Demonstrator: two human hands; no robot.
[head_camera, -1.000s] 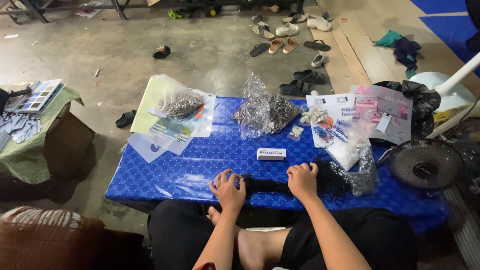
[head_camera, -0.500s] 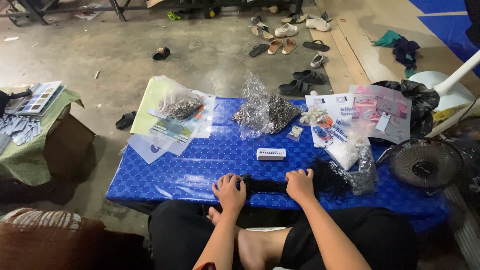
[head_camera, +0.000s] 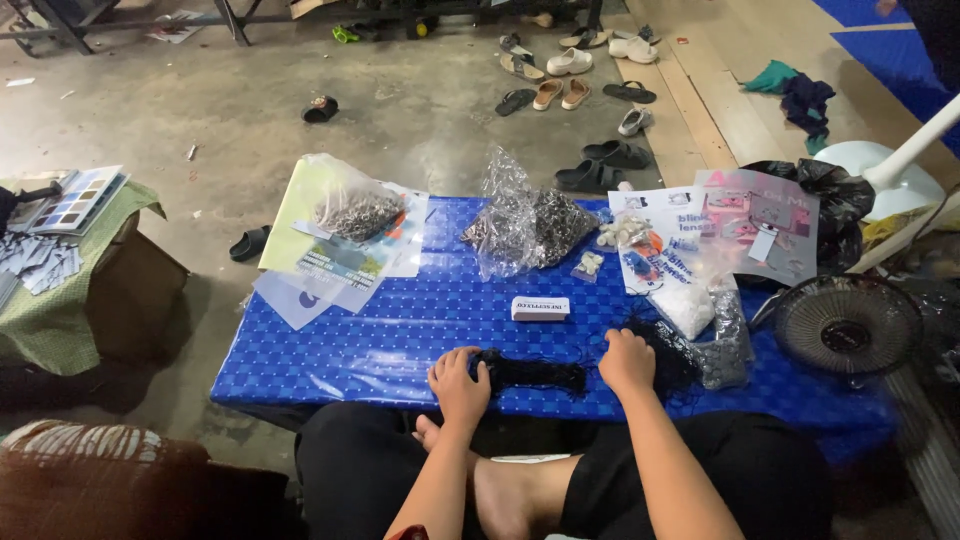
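Fingers of left hand (head_camera: 460, 376), right hand (head_camera: 627, 362) curled, gripping black netting (head_camera: 530, 372).

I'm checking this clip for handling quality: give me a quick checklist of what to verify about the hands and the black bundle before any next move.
1. Left hand on the black netting bundle: ok, it grips the left end.
2. Right hand on the netting: ok, it rests on the right part.
3. Bundle supported by the blue table: ok, it lies near the front edge.
4. Small white box apart from the hands: ok.
5. Netting free of the clear bag at right: cannot tell, they overlap.
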